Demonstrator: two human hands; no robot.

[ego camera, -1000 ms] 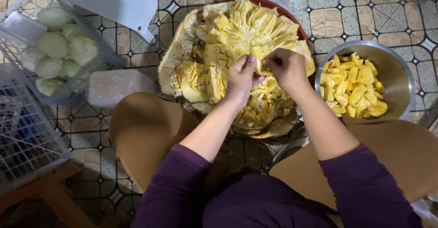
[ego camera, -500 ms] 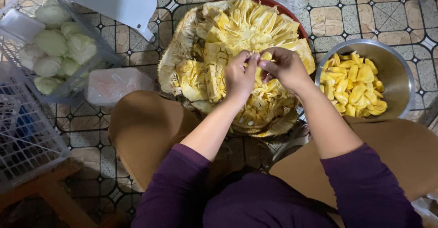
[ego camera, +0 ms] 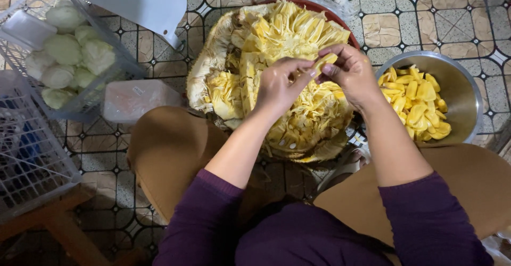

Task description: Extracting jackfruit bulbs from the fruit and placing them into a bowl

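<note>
Two plastic crates sit at our far left, the upper clear crate (ego camera: pixel 80 93) holding pale green round fruit, with a frosted rectangular box (ego camera: pixel 139 100) just beside it. Centre, our left hand (ego camera: pixel 279 87) and right hand (ego camera: pixel 351 74) both pinch one yellow jackfruit pod (ego camera: pixel 323 62) above the opened jackfruit (ego camera: pixel 266 79); its long axis slants up-right. Rightmost, a steel bowl (ego camera: pixel 466 90) holds peeled pods.

a tiled floor (ego camera: pixel 426 15), beige with dark patterned lines, carries everything. directly on it sit a red tray (ego camera: pixel 340 18) holding an opened jackfruit (ego camera: pixel 277 85), a steel bowl (ego camera: pixel 463 85) of yellow jackfruit pods just right of the tray, a clear plastic container (ego camera: pixel 136 100) and a white wire basket (ego camera: pixel 32 159) at the left.
</note>
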